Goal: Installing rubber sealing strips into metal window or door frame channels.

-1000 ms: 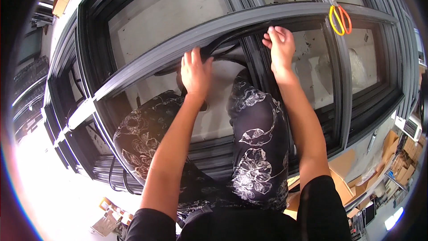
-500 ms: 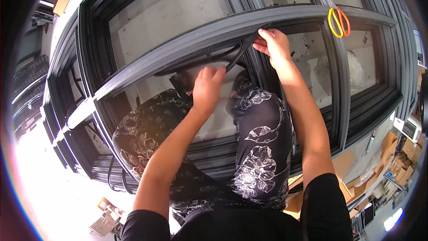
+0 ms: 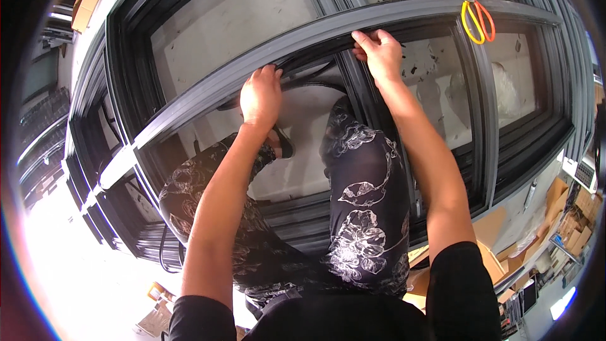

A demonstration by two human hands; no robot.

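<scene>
A long black rubber sealing strip (image 3: pixel 315 58) runs along the near side of a grey window-frame bar (image 3: pixel 252 60), and more of it loops below. My right hand (image 3: pixel 380 57) pinches the strip between thumb and fingers close to a crossing bar. To the left, my left hand (image 3: pixel 260 95) has its fingers curled over the strip at the bar's edge; its thumb side is partly hidden. Between the hands the strip lies stretched against the bar. Scissors (image 3: pixel 473 6) with one yellow and one orange handle loop hang over the same bar, right of my right hand.
Further dark grey frames are stacked around me, with a crossing bar (image 3: pixel 361 85) between my hands and my knee. My patterned trouser legs (image 3: pixel 363 189) stand inside the frame opening. Clear plastic wrap (image 3: pixel 504 95) lies beyond at right, and cardboard boxes (image 3: pixel 581 205) sit at far right.
My left hand has moved left and up to the bar, and my right hand slightly up and left. The strip, earlier slanting loose between them, now runs along the bar.
</scene>
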